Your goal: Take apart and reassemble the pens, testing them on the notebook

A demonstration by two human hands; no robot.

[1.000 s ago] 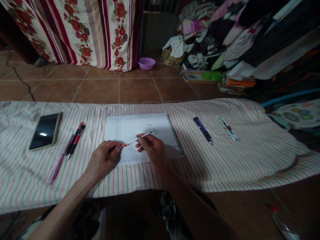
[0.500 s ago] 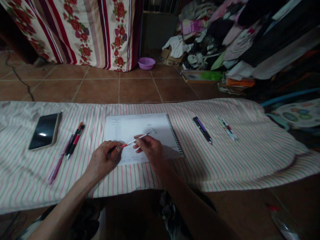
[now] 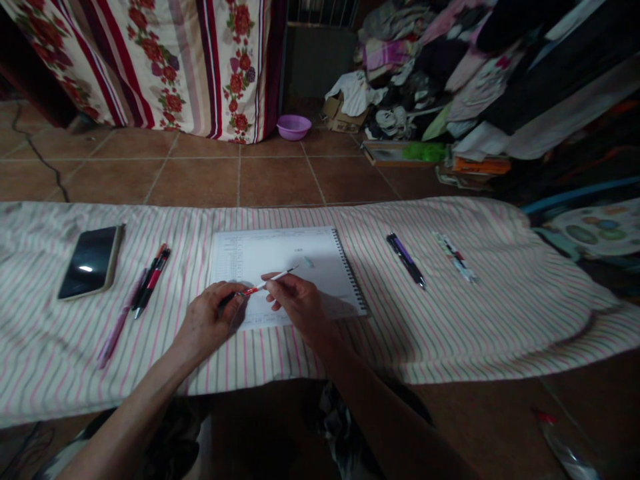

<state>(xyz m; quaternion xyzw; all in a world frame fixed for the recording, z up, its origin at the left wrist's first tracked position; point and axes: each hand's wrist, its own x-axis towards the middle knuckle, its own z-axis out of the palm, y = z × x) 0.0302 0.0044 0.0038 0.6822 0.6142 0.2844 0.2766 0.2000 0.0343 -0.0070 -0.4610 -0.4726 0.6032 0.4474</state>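
Over the spiral-bound notebook (image 3: pixel 320 293), both my hands hold a slim white pen (image 3: pixel 259 288) with a red section and a thin dark tip pointing up to the right. My left hand (image 3: pixel 213 312) pinches its red, lower-left end, where a dark part is mostly hidden by the fingers. Thumb and fingers of my right hand (image 3: pixel 297 300) close on the white shaft near the tip. Just beyond that tip, a small pale bluish piece (image 3: pixel 309 262) lies on the page, which carries printed lines along its left side.
To the left on the striped cloth (image 3: pixel 165 353) lie a phone (image 3: pixel 91 261), a pink pen (image 3: pixel 120 323) and black-and-red pens (image 3: pixel 153 283). At right are a purple-and-black pen (image 3: pixel 406 260) and a whitish pen (image 3: pixel 456 258). A purple basin (image 3: pixel 294 127) stands on the tiled floor.
My right hand has shifted slightly left and down along the pen, toward my left hand. The pen's tip has moved a little left, away from the small pale piece.
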